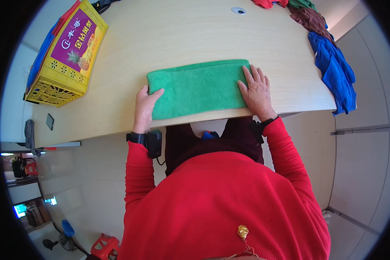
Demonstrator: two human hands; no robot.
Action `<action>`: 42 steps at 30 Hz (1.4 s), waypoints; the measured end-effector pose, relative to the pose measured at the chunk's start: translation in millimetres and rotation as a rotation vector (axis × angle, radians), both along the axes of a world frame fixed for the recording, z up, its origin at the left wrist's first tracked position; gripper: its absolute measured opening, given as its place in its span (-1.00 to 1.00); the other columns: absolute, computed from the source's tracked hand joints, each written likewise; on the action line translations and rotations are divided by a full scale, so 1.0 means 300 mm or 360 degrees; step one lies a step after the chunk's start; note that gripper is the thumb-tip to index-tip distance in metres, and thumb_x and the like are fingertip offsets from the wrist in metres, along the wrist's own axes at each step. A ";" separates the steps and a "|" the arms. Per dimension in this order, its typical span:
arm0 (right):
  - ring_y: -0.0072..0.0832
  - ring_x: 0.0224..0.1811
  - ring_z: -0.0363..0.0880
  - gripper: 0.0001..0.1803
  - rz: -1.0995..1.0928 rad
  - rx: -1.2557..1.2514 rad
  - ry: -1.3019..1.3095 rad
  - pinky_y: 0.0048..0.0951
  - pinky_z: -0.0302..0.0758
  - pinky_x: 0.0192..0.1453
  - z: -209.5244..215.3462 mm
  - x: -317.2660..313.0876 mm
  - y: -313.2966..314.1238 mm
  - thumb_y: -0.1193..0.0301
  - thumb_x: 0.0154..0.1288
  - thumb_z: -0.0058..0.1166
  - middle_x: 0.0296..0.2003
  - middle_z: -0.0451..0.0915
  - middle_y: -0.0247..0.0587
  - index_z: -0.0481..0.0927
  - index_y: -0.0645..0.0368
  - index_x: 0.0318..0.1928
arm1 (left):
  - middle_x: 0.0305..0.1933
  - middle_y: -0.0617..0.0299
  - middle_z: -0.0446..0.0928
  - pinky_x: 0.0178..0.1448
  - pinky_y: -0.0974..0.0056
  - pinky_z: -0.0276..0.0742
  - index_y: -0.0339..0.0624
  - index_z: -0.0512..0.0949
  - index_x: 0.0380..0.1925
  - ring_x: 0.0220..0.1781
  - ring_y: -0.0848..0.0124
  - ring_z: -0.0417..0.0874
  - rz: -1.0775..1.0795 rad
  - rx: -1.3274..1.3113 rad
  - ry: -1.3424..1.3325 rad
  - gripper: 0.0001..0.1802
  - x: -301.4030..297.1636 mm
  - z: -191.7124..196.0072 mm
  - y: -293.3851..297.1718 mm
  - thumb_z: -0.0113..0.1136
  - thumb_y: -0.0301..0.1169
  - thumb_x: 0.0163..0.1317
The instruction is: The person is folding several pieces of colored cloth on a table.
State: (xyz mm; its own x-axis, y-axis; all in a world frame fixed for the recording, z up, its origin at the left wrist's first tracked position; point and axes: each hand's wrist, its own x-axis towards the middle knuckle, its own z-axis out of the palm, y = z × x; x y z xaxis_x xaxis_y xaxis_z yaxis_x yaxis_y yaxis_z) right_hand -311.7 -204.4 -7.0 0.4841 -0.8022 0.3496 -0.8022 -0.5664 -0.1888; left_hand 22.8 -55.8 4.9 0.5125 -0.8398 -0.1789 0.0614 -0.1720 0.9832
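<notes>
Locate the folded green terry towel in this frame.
In the head view, the folded green terry towel lies along the near edge of the pale wooden table, centred before the person, left hand and right hand resting flat on its ends.

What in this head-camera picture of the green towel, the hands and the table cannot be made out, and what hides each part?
- Green towel: how many layers it is folded into; only the top face shows.
- Left hand and right hand: palms hidden, pressed down on the towel.
- Yellow crate: contents covered by a printed card.
- Cloth pile: upper part cut by the top edge.
- Small dark object on the table: too small to identify.
</notes>
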 end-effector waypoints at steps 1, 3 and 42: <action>0.04 0.49 0.16 -0.37 0.0004 -0.0005 -0.0001 0.05 0.07 0.53 0.001 0.002 -0.003 0.03 0.49 -0.09 0.42 0.28 0.02 0.30 0.02 0.45 | -0.18 0.10 0.69 -0.09 0.23 0.61 -0.32 0.58 -0.13 -0.19 0.30 0.70 0.0000 -0.0004 0.0000 -0.70 0.002 0.011 0.002 0.36 -0.35 0.25; 0.04 0.49 0.16 -0.36 0.0011 -0.0009 0.0004 0.06 0.07 0.53 0.005 0.005 -0.011 0.03 0.48 -0.07 0.42 0.28 0.02 0.31 0.04 0.44 | -0.13 0.12 0.68 -0.05 0.27 0.62 -0.36 0.57 -0.06 -0.14 0.38 0.69 -0.0042 0.0004 0.0224 -0.69 0.014 0.032 0.013 0.33 -0.39 0.29; -0.11 0.33 0.32 -0.45 0.1002 0.0071 -0.0040 0.00 0.17 0.46 0.048 0.173 0.310 0.06 0.34 0.08 0.17 0.44 -0.06 0.49 0.16 0.18 | -0.47 0.20 0.59 -0.38 0.26 0.51 -0.27 0.55 -0.43 -0.50 0.42 0.58 -0.0641 -0.0060 -0.0374 -0.75 -0.399 0.194 -0.441 0.36 -0.31 0.13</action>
State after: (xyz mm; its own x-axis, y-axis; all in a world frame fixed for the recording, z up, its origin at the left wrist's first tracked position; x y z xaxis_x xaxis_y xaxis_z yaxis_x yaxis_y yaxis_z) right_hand -259.7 -111.5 7.3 0.8602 -0.3802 0.3398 -0.3125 -0.9197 -0.2378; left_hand -96.9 -188.1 63.1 0.1672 -0.9839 -0.0628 -0.2280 -0.1005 0.9685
